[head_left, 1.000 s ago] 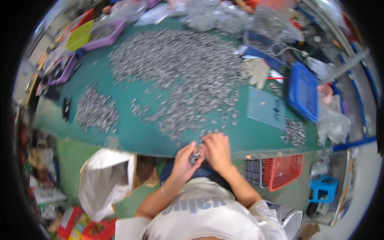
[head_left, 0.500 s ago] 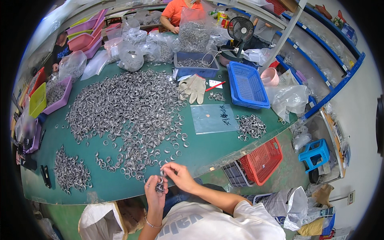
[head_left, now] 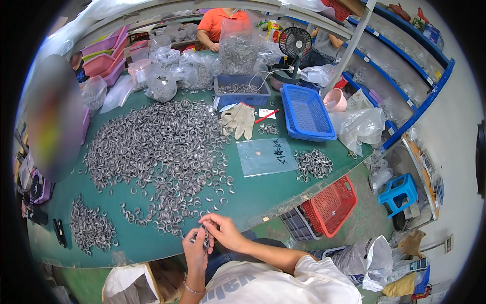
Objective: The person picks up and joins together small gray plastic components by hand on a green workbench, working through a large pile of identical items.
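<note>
- Holds a few grey metal rings (head_left: pixel 205 243) in the left hand (head_left: pixel 195 252), with fingers curled part-way around them; cannot count these for the covering fingers.
- Has the right hand (head_left: pixel 224 234) just at the left hand's two o'clock, with fingers bent and drawn close together over the left fingertips; cannot tell of any ring in that pinch.
- Places both hands at the near edge of the worktop (head_left: pixel 253 200).
- Shows, at ten o'clock and near the hands, a loose scatter of the same rings on the green surface.
- Shows, at eleven o'clock, the broad main heap (head_left: pixel 157 139), with its nearest tip close to the hands and its bulk farther off.
- Shows, at nine o'clock and well apart from the hands, a smaller heap (head_left: pixel 92 226), with a black tool (head_left: pixel 59 233) just beyond it.
- Shows, at two o'clock, another small heap (head_left: pixel 314 165), just beside a clear plastic bag (head_left: pixel 266 158) lying flat at one o'clock.
- Shows, between twelve and one, a pale glove (head_left: pixel 244 121), with a red pen (head_left: pixel 267 116) just beside it and a tray (head_left: pixel 242 98) of metal pieces beyond.
- Shows, between one and two, a blue basket (head_left: pixel 310 114) near the right-hand small heap.
</note>
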{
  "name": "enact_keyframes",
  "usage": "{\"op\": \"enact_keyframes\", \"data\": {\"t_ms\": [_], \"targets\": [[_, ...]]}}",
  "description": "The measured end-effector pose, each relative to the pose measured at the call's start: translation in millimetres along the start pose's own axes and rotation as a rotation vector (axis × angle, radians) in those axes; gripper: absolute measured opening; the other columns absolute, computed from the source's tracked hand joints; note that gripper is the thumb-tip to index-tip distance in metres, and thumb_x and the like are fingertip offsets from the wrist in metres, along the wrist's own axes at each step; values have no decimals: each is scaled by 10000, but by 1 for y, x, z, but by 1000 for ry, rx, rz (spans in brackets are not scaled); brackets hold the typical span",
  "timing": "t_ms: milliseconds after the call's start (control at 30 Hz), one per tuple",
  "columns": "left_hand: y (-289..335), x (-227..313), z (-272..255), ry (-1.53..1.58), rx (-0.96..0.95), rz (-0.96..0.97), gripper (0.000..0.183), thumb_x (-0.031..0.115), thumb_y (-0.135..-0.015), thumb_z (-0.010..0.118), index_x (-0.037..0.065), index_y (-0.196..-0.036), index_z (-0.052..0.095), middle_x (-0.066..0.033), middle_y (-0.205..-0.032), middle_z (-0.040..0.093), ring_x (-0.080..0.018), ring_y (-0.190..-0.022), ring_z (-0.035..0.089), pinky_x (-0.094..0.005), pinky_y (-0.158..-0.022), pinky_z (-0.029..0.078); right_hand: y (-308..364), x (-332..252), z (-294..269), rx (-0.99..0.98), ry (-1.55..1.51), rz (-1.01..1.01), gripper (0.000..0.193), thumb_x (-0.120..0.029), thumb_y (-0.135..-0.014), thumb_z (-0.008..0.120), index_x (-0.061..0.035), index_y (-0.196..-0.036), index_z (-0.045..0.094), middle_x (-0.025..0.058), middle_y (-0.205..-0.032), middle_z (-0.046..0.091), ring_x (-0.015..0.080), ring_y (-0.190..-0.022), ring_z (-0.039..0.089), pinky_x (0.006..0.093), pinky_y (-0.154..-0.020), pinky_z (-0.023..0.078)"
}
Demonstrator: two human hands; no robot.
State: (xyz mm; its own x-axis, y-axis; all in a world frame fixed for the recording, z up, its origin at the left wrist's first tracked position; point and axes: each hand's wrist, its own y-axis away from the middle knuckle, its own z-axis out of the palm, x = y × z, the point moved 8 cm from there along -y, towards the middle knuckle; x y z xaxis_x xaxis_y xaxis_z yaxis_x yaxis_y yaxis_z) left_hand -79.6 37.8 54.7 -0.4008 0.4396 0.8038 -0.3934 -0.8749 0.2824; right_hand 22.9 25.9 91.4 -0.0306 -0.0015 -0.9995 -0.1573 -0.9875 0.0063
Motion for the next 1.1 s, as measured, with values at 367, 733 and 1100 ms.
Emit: {"op": "enact_keyframes", "data": {"t_ms": [367, 733, 1100], "targets": [[0, 1, -8, 74, 8, 26, 207, 180, -906, 531, -21, -861, 550, -72, -603, 539, -91, -455, 478, -183, -357, 346, 17, -49, 5, 99, 473, -662, 126, 20, -757, 594, 51, -880, 596, 138, -847, 599, 280, -745, 585, 319, -656, 483], [-1, 4, -14, 130, 42, 22, 198, 166, -907, 519, -26, -865, 542, -56, -612, 526, -95, -452, 482, -177, -343, 344, 17, -48, 11, 4, 386, -633, 147, 39, -740, 624, 24, -885, 604, 117, -885, 589, 262, -779, 575, 317, -664, 487], [2, 13, -2, -2, -48, 53, 219, 168, -918, 482, -39, -887, 546, -61, -560, 513, -83, -399, 436, -183, -329, 302, 8, -29, 1, 51, 264, -364, 173, -73, -828, 577, 31, -965, 596, 130, -918, 594, 269, -831, 573, 331, -733, 459]]}}
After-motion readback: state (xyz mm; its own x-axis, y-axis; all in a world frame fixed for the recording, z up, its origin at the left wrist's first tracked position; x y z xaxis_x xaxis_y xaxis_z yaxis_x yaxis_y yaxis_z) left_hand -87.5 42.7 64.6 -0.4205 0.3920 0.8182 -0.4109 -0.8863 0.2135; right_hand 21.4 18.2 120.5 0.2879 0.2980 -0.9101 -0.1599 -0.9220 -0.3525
